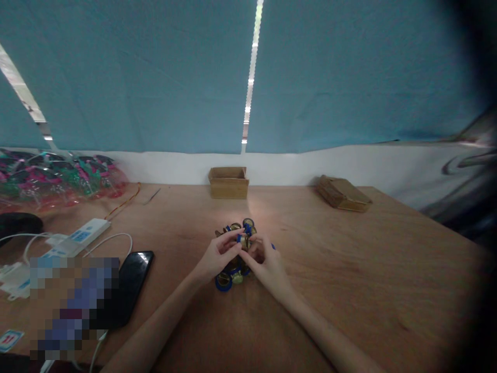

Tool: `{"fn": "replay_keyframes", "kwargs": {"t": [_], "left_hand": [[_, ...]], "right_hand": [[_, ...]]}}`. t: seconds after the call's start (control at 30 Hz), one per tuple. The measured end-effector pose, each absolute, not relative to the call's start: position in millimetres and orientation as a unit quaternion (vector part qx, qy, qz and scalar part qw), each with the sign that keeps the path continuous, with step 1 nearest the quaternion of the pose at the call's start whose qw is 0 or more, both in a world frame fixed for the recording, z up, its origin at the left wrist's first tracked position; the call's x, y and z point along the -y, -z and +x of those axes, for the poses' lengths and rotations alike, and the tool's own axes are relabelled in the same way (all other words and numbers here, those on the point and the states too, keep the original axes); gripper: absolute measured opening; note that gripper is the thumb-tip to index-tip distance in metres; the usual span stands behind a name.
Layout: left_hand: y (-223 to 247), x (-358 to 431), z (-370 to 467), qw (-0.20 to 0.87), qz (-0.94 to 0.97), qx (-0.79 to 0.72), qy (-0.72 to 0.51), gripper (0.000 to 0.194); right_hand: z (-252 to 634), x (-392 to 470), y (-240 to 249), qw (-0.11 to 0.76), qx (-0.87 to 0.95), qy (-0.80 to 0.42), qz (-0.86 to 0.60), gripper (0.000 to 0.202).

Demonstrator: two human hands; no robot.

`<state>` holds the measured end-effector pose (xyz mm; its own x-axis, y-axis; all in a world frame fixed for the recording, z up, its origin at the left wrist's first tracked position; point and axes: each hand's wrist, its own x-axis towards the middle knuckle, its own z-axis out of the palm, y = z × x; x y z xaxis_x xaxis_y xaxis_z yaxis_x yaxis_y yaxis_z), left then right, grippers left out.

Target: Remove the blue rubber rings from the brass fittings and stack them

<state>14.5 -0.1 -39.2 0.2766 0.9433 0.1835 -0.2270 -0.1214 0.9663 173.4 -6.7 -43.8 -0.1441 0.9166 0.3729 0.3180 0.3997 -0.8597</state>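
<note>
A small round piece, blue at one end and brass-coloured along its side [243,241], is pinched in the fingertips of both hands above a pile. My left hand [218,255] is closed on its left side, thumb below and fingers above. From the right, my right hand [268,265] grips the same piece with curled fingers. Beneath and around them lies the pile of similar blue and brass-coloured ring-like pieces [223,281]. My hands cover much of that pile, and the exact kind of piece is too small to make out.
An open cardboard box [229,189] stands at the table's back edge. A flattened cardboard box [344,195] lies back right. To the left are a black phone [134,282], a white power strip [83,235] with cables, and plastic-wrapped colourful items [66,178]. Blue curtains hang behind.
</note>
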Motion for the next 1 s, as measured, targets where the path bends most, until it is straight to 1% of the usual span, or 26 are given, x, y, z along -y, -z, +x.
{"fn": "replay_keyframes", "kwargs": {"t": [0.1, 0.2, 0.27, 0.33, 0.43, 0.5, 0.6, 0.67, 0.83, 1.0], "left_hand": [[39.7, -0.5, 10.7, 0.591, 0.543, -0.33, -0.497, 0.047], [37.4, -2.0, 6.1, 0.583, 0.538, -0.328, -0.513, 0.044], [34.4, -2.0, 4.9, 0.591, 0.532, -0.327, -0.511, 0.045], [31.4, -1.1, 5.0, 0.606, 0.52, -0.326, -0.506, 0.047], [28.5, 0.3, 5.7, 0.61, 0.513, -0.311, -0.517, 0.048], [27.5, 1.0, 5.6, 0.601, 0.524, -0.292, -0.528, 0.052], [25.9, 2.9, 5.5, 0.571, 0.555, -0.271, -0.541, 0.06], [24.8, 4.9, 5.9, 0.545, 0.577, -0.269, -0.545, 0.061], [24.4, 9.7, 7.9, 0.514, 0.612, -0.28, -0.533, 0.055], [28.9, 12.1, 11.9, 0.454, 0.629, -0.33, -0.537, 0.03]], "right_hand": [[176.3, 11.2, 38.3, 0.444, 0.728, -0.288, -0.436, 0.032], [178.7, 13.9, 32.4, 0.417, 0.768, -0.23, -0.427, 0.02], [179.4, 14.2, 31.4, 0.423, 0.771, -0.197, -0.433, 0.012], [179.4, 13.9, 33.8, 0.439, 0.758, -0.195, -0.442, 0.009], [178.6, 14.0, 41.7, 0.458, 0.742, -0.206, -0.444, 0.016], [178.0, 14.7, 47.3, 0.464, 0.743, -0.201, -0.438, 0.023], [177.6, 16.5, 53.3, 0.471, 0.744, -0.205, -0.428, 0.024], [177.8, 17.5, 55.4, 0.476, 0.739, -0.214, -0.426, 0.025], [179.7, 18.1, 58.8, 0.478, 0.735, -0.216, -0.43, 0.027], [181.1, 19.2, 55.0, 0.466, 0.746, -0.182, -0.44, 0.031]]}}
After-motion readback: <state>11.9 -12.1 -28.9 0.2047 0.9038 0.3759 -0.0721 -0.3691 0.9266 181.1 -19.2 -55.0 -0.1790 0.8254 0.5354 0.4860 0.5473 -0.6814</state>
